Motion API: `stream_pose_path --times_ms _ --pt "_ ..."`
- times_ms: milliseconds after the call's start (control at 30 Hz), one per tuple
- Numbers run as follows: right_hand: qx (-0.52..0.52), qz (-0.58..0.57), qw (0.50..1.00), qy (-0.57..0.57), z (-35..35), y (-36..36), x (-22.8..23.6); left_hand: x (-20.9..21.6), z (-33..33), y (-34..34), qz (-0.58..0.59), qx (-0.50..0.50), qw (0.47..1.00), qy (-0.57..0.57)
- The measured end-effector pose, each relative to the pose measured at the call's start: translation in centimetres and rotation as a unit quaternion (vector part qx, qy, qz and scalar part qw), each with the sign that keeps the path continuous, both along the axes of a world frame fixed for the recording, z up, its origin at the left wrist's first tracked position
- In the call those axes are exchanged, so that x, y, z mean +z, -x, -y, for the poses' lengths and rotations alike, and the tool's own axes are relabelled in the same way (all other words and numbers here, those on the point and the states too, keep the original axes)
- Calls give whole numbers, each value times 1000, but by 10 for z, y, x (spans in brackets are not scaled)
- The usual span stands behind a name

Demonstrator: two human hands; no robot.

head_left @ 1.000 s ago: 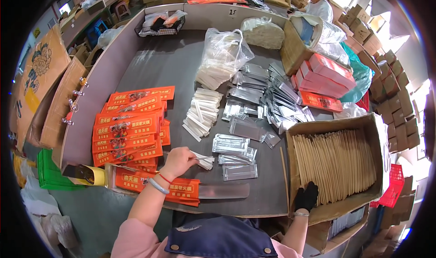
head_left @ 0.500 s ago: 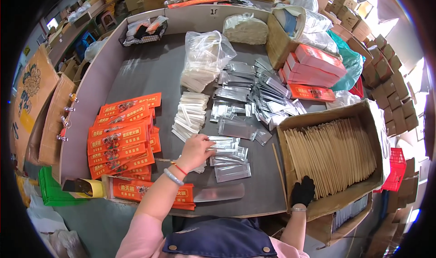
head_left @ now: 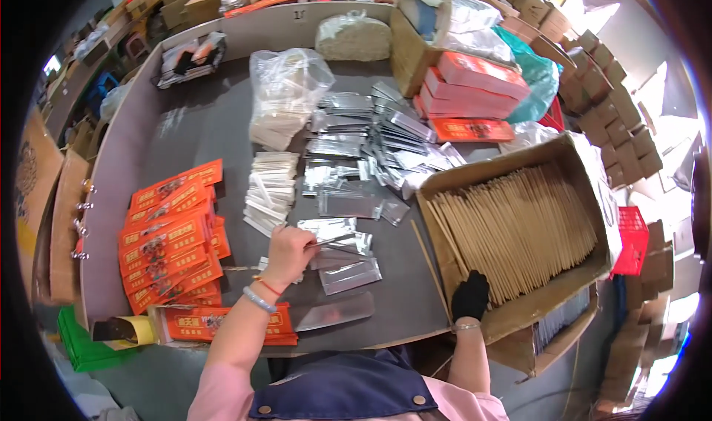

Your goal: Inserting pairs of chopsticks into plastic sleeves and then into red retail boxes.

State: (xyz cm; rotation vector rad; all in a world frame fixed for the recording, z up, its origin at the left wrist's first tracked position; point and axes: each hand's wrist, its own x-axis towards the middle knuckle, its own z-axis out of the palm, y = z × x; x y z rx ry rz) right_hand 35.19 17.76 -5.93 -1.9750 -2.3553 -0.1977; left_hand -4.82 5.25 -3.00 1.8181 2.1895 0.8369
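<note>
My left hand is over the middle of the table, fingertips pinched on the edge of a thin silvery packet. Under and beside it lie more flat silvery packets in a loose stack. Just beyond are slim white strips in a pile. My right hand, in a black glove, rests at the near left corner of a carton filled with wooden chopsticks. Its fingers touch the chopsticks' near ends; whether they grip any is hidden.
Red-orange printed sleeves are fanned at the left, with more in a tray at the front edge. A bigger heap of silvery packets lies mid-table beside a clear bag. Red packs are stacked at the far right.
My left hand now lifts the edge of a silvery packet from the stack. The whole view has shifted, so the table sits further left. My right hand stays at the carton's corner.
</note>
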Motion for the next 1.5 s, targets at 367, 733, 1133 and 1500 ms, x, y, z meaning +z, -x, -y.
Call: stream_pose_path --times_ms 367,733,1133,1500 --pt "346 -233 890 184 31 65 58 19 117 -62 51 28 993 101" --pt "481 -298 802 193 59 123 9 19 130 -70 -7 17 995 96" --pt "502 -199 826 160 98 167 53 25 113 -60 -50 -117 985 113" --pt "424 -174 879 134 70 136 75 35 139 -3 -39 191 981 10"
